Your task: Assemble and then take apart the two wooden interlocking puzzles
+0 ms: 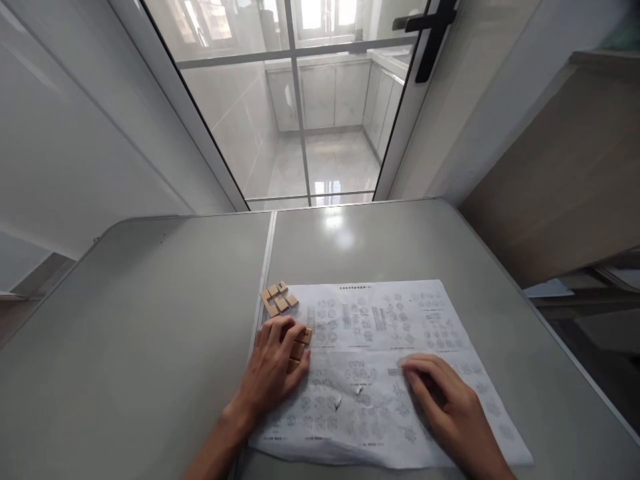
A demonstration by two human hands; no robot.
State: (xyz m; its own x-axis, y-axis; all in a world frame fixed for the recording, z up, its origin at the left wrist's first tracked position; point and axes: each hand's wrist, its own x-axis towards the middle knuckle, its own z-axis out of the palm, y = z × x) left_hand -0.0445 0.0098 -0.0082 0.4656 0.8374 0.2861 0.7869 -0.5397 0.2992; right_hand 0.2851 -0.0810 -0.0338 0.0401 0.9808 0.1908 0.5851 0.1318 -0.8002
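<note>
My left hand (pixel 273 357) is curled over a wooden block puzzle piece (pixel 307 335) marked with a 2, its thumb and fingers around the cubes; the palm side is hidden. Just beyond it lies another wooden block puzzle piece (pixel 281 305), made of joined cubes and marked with a 3. Both are at the left edge of a large printed sheet (pixel 395 320) with rows of small diagrams. Over the right part of the sheet, my right hand (pixel 445 393) is closed, thumb and fingertips brought together; whatever is between them is too small to make out.
Two small white scraps (pixel 338 402) lie on the sheet between my hands. The grey folding table (pixel 150 347) has a metal seam (pixel 269 250) left of the sheet. Beyond its far edge stands a glass door (pixel 300 120) with a black handle (pixel 430 30). A brown panel (pixel 560 160) is at the right.
</note>
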